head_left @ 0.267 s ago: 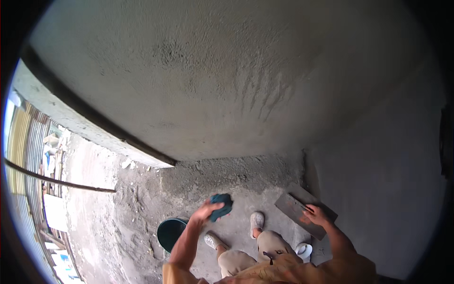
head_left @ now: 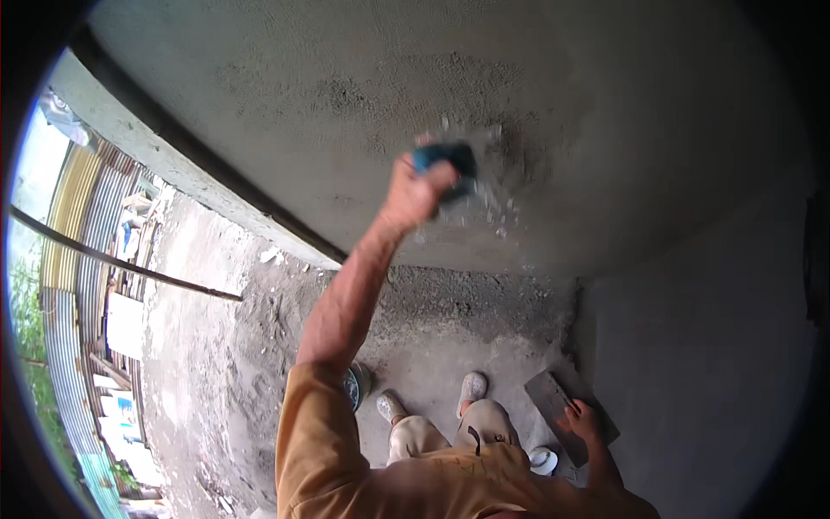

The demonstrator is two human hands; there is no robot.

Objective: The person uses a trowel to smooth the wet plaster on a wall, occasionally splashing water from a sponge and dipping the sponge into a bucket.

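My left hand (head_left: 415, 190) is raised high and grips a blue brush-like tool (head_left: 450, 164) against the grey plastered wall (head_left: 562, 112). Drops of water spray off the tool and wet the plaster around it. Low at the right, my right hand (head_left: 581, 421) holds a flat grey trowel board (head_left: 562, 406) by its handle, level above the floor. My sleeve is orange. My two feet in light shoes (head_left: 471, 387) stand on the cement floor below.
A green bucket (head_left: 354, 385) sits on the floor, mostly hidden behind my left arm. A small white cup (head_left: 543, 460) lies near my right knee. A thin dark rod (head_left: 121, 259) crosses at the left over a ledge, with corrugated sheets beyond.
My left hand has swung up from near the bucket to the wall with the blue tool, flinging water. My right hand keeps the trowel board low.
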